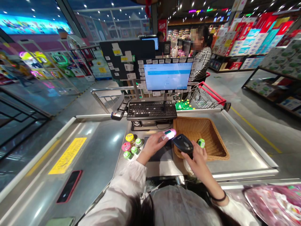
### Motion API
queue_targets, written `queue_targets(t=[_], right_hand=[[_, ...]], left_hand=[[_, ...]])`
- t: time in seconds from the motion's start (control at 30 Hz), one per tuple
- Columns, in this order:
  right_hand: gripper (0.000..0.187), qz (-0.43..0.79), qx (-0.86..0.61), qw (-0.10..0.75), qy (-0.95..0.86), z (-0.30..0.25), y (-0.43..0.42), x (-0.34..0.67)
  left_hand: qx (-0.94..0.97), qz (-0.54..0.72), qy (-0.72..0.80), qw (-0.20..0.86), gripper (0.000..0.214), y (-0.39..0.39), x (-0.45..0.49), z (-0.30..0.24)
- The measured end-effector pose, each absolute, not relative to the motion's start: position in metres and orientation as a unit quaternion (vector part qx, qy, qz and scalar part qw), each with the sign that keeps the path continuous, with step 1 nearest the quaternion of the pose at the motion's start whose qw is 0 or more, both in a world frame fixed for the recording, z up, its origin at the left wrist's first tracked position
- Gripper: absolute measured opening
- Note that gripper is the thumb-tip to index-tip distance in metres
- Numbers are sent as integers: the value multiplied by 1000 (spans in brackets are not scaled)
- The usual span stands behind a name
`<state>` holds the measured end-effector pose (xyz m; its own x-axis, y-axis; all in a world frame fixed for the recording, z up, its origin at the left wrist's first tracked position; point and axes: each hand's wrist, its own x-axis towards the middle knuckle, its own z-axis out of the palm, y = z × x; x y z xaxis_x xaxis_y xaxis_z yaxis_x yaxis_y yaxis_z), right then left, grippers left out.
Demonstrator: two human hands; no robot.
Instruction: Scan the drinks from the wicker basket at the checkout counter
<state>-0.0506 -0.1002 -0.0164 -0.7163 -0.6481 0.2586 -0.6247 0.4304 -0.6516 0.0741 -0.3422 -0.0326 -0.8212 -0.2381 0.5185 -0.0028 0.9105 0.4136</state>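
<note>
My left hand grips a small pink-capped bottle and holds it over the dark scan pad on the steel checkout counter. My right hand is wrapped round a black handheld barcode scanner, whose head points at the bottle from the right. Just beyond the scanner, one green-capped bottle lies in a wicker basket. Several more small bottles with pink, yellow and green caps stand to the left of my left hand.
A keyboard and a lit monitor stand behind the pad. A shopper in a checked top waits beyond a red cart. A phone lies on the counter at left, near a yellow sticker.
</note>
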Motion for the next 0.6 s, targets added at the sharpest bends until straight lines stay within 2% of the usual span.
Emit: queue_targets(t=[0.37, 0.43, 0.6], right_hand=[[62, -381, -371, 24, 847, -16, -98, -52], [62, -383, -369, 25, 846, -16, -97, -51], [64, -383, -369, 29, 846, -22, -99, -48]], left_hand=[[90, -171, -929, 317, 27, -346, 84, -39], [114, -200, -904, 361, 27, -342, 83, -43], [271, -353, -730, 518, 50, -323, 79, -60]])
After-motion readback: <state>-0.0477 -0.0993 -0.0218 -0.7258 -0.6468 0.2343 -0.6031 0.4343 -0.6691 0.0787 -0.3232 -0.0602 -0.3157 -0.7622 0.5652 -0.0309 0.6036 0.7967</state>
